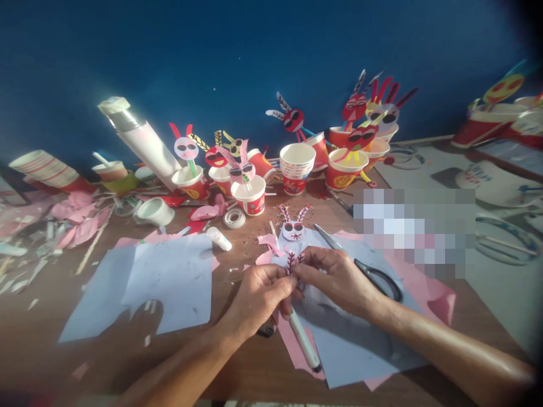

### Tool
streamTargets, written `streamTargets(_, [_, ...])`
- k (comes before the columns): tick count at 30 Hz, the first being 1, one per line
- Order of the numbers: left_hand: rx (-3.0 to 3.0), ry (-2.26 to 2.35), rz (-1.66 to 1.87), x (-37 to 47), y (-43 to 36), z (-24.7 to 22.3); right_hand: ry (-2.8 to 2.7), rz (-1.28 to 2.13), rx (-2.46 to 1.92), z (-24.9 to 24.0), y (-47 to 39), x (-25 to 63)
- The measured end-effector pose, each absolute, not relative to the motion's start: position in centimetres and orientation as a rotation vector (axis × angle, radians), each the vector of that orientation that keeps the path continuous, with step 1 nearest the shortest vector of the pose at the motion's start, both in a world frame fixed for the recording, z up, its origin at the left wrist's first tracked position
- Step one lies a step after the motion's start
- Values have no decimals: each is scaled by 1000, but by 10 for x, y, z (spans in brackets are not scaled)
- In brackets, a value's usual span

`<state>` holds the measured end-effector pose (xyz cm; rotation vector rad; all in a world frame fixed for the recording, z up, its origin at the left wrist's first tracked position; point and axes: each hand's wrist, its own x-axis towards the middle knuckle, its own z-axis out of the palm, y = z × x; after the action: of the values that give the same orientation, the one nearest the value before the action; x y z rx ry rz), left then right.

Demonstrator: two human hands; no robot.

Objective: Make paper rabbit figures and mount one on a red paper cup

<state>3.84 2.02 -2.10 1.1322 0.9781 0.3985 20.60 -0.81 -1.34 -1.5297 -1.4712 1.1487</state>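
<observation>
Patterned paper ears (291, 263) are in a closed pinch by our left hand (267, 287) and right hand (337, 274), above the bench (38, 350). At twelve o'clock, an eared paper face (293, 230) looks complete; ours (markings already drawn) may lack one, though our grip hides that.

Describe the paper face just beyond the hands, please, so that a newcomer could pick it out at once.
On the brown table, find the pale blue sheet beneath the right hand. At its far edge is a pale paper face with dark eyes and branch-patterned ears. Unlike the other faces at the cups behind, it is apart from any cup.
</observation>
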Motion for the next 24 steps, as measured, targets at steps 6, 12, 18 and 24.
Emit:
streamTargets(6, [1129, 1029, 414, 39, 19, -24, -1424, 1233, -1473, -16, -6, 206])
streamTargets(12, [1168, 1032, 436, 41, 19, -22, -1344, 1371, -1375, -15, -7, 204])
streamTargets(18, [1100, 1015, 446, 44, 19, -23, -1273, 1368, -1364, -20, -6, 199])
streamTargets(24, [1070, 1005, 450, 45, 18, -29, -1277, 1338, -1403, -23, -4, 198])
